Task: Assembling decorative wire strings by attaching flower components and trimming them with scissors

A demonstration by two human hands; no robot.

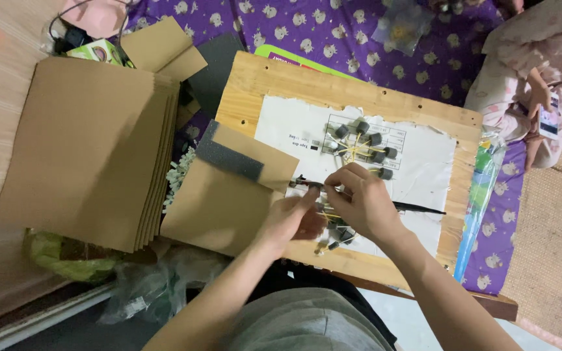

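Note:
My left hand (292, 220) and my right hand (361, 201) meet over a wooden board (274, 81), both pinching a thin dark wire bundle (417, 208) that runs right across a torn white paper sheet (294, 123). Several small dark cylindrical parts with yellow leads (362, 144) lie fanned out on the paper just beyond my right hand. More small dark parts (336, 239) sit under my hands near the board's front edge.
A stack of brown cardboard sheets (86, 149) lies at the left, with a loose cardboard piece and grey foam strip (229, 159) beside the board. Another person (535, 84) sits at the upper right holding a phone. A purple patterned cloth (333, 32) covers the floor.

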